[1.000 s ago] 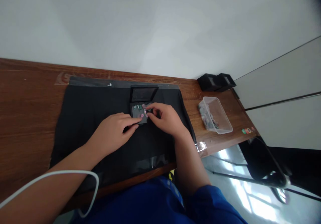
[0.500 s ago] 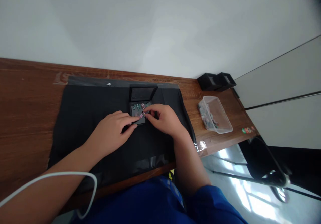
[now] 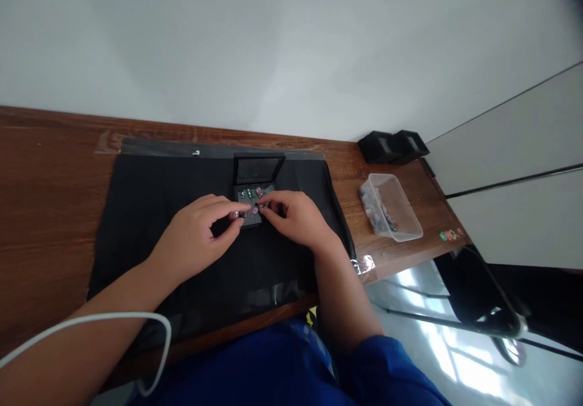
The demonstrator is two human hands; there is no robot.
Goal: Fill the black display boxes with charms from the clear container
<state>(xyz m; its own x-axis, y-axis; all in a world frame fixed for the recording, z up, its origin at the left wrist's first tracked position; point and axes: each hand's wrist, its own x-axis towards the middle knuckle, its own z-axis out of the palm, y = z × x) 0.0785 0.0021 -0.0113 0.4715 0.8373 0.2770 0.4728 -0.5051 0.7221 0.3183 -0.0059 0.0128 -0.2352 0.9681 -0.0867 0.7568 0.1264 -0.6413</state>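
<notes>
A small black hinged case (image 3: 248, 223) lies on the black mat, its lid (image 3: 259, 170) standing up at the back. Several tiny green and pink pieces sit inside; one pink piece (image 3: 255, 210) is near the middle. At the case's left side is my left hand (image 3: 194, 230), thumb and forefinger apart, with small shiny pieces (image 3: 234, 215) showing in the gap between them. My right hand (image 3: 291, 216) reaches in from the right, thumb and forefinger pinched close together over the tray. What they grip is too small to make out, and the curled fingers hide the tray's right part.
A clear plastic tub (image 3: 396, 209) with bagged and loose small parts stands on the wooden table at right. Behind it are black bins (image 3: 392, 147). Coloured rings (image 3: 450, 235) lie near the table's right edge. A white cable (image 3: 113, 316) crosses my left forearm.
My left forefinger has drawn back left from the pink piece, and the gap to the thumb has widened. My right hand has shifted slightly left, still pinched over the tray.
</notes>
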